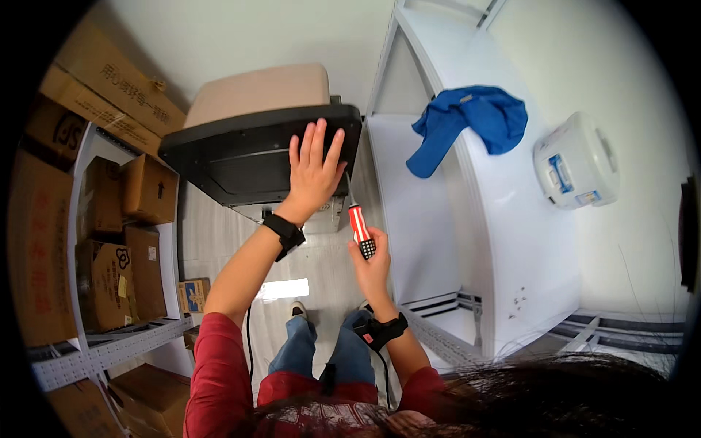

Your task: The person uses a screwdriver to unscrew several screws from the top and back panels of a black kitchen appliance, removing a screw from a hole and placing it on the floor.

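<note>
My left hand lies flat with fingers spread on the black panel of a bulky piece of equipment whose exact kind I cannot make out. Behind the panel rises its rounded beige body. In my right hand is a screwdriver with a red-and-white striped handle and a black dotted end. Its thin shaft points up at the panel's right edge, beside my left fingertips. Whether the tip touches a screw there is hidden.
On the left, a metal shelf holds several cardboard boxes. White shelving stands to the right, with a blue cloth garment draped over it and a white lidded appliance on top. A dark cable hangs near my left leg.
</note>
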Tool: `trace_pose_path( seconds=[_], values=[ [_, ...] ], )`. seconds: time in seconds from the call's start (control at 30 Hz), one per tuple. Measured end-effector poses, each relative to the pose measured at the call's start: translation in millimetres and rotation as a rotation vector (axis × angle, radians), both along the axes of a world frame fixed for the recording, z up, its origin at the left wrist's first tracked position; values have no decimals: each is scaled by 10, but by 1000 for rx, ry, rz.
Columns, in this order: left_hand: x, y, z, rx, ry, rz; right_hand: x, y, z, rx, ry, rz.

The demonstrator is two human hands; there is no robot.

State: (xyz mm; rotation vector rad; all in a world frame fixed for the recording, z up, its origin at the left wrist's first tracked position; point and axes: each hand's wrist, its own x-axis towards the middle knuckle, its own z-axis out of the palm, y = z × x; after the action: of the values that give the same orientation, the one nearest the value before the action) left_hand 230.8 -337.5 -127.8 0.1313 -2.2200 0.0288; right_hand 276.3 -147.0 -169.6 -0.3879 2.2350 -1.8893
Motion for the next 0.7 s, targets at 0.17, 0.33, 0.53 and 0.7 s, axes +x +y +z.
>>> trace_pose_path(
  seconds=[0.17,0.33,0.53,0.7],
  values=[
    [-59,-37,-151,-8,31,-34,26,-88,-96,-24,34,-75],
    [104,63,-449,156,-49,-64,45,-93,-123,-63,-8,-81],
    [270,282,-670,699,-145,-174,-20,-46,-117,-69,-62,-31],
    [217,450,-761,871,-152,-293,-60,-20,-90,34,60,33]
  ],
)
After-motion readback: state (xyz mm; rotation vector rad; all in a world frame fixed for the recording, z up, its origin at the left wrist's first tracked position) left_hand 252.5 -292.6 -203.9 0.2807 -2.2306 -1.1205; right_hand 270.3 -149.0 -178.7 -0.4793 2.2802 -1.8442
